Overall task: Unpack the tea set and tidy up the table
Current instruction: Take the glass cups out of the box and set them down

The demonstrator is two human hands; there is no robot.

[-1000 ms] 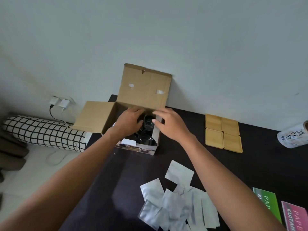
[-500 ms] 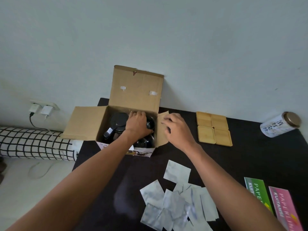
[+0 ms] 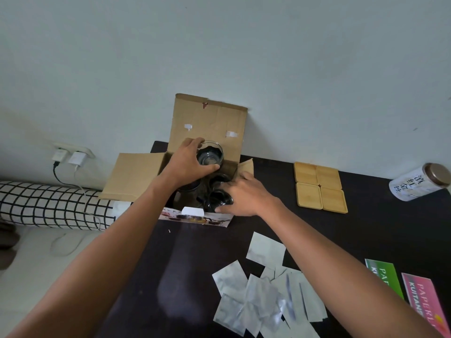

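An open cardboard box [image 3: 210, 118] stands at the back left of the dark table [image 3: 366, 230], its lid flap leaning on the wall. My left hand [image 3: 188, 164] grips a clear glass cup [image 3: 210, 153] and holds it above the box's opening. My right hand [image 3: 246, 195] reaches into the box's right side, with its fingers around a second glass cup [image 3: 218, 200]. Another dark glass piece [image 3: 218, 179] sits in the box between the two hands. The rest of the box's inside is hidden by my arms.
Bamboo coasters [image 3: 319, 186] lie in a square right of the box. A white jar with a bronze lid [image 3: 419, 182] lies at the far right. Several silver sachets [image 3: 263, 296] are scattered near the front, beside green [image 3: 384, 275] and pink booklets [image 3: 424, 298]. Chargers [image 3: 70, 157] and a checked bolster [image 3: 48, 206] sit left.
My left hand has lifted a glass cup up out of the box. My right hand has moved from the box's right flap down onto a cup inside.
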